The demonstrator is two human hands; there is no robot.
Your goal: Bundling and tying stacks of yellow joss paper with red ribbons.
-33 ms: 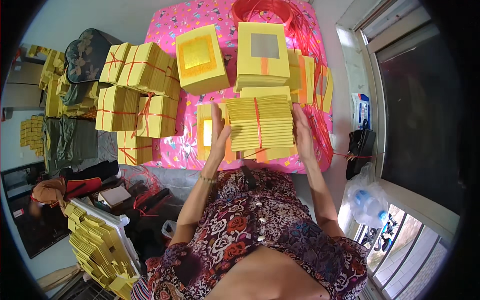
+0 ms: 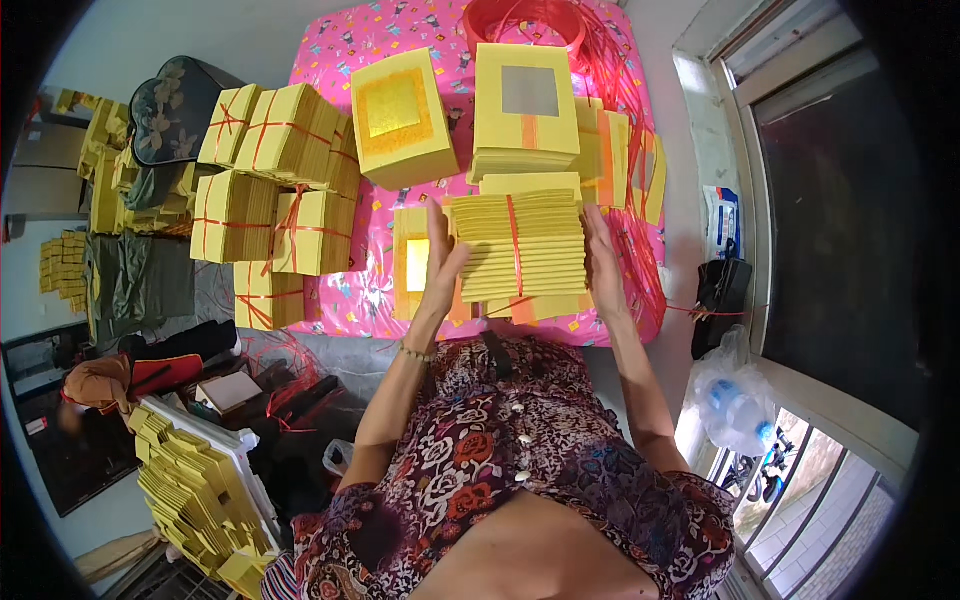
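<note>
A bundle of folded yellow paper (image 2: 555, 250), tied round its middle with a red strip, lies in front of me on more flat yellow sheets. My left hand (image 2: 440, 270) is upright along its left side, fingers stretched out and the thumb close to the edge. On the other side my right hand (image 2: 606, 275) stands with straight fingers, its palm facing the bundle. Both hands are right beside the paper; whether they touch it I cannot tell. By my left hand shows a sheet with a gold square (image 2: 414, 265).
Tied yellow bundles (image 2: 232, 225) are piled at the left of the pink patterned table cover (image 2: 340, 45). Two tall paper stacks (image 2: 400, 110) (image 2: 525, 105) stand behind my hands. Red strips (image 2: 640, 245) trail down the right from a red basin (image 2: 575, 30).
My left hand has shifted slightly right, toward the bundle. My right hand has moved in a little from its side. The bundle lies in about the same place.
</note>
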